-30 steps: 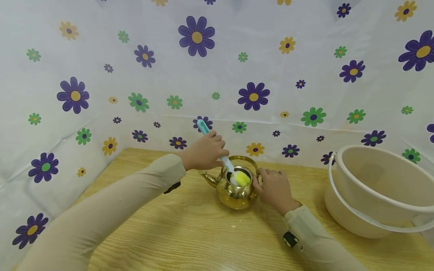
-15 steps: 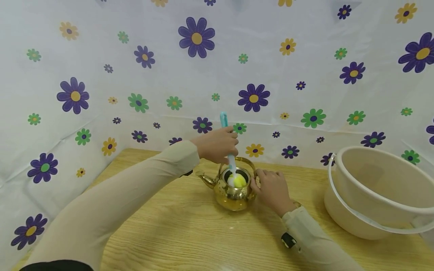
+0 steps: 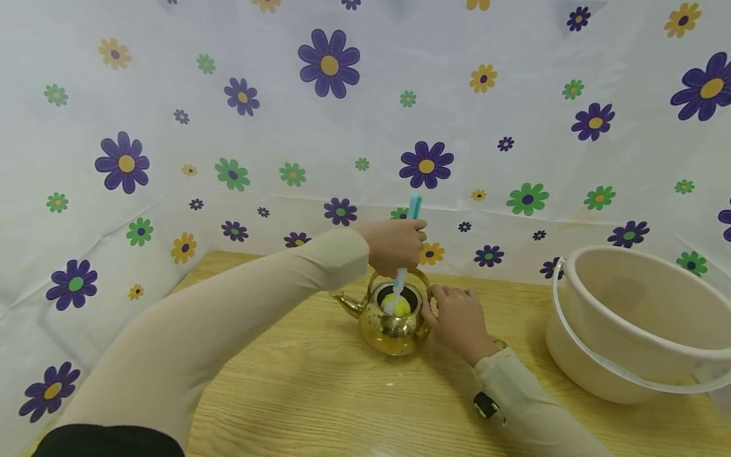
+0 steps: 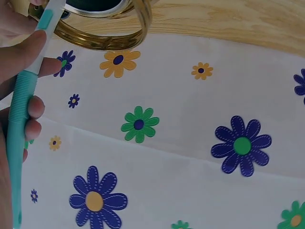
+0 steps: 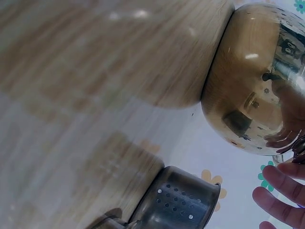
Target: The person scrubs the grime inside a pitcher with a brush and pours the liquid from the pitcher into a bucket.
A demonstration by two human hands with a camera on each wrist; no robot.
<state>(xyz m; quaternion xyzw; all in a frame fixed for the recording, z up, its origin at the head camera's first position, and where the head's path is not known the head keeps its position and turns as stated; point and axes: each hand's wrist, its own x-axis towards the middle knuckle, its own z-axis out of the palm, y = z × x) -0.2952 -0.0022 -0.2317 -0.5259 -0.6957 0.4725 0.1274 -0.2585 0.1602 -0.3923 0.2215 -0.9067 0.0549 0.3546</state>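
My left hand grips the turquoise-and-white handle of a cleaning brush, held nearly upright. Its yellow-and-white sponge head sits inside the mouth of a lidless gold teapot. The spout points left and the hoop handle stands up over the opening. At the pot's right side, my right hand holds it where the hoop handle joins the body, thumb near the rim. In the right wrist view, that hand's fingers show curled beside the shiny pot; their tips at the handle are partly cut off.
A large cream bucket with its handle hanging down stands at the right on the wooden table. A perforated metal strainer lies on the table in the right wrist view. Behind rises a white flower-patterned sheet.
My left hand has moved right with the brush, whose handle swung from leaning left to leaning slightly right. The teapot shifted slightly left, then stayed. My right hand keeps its hold.
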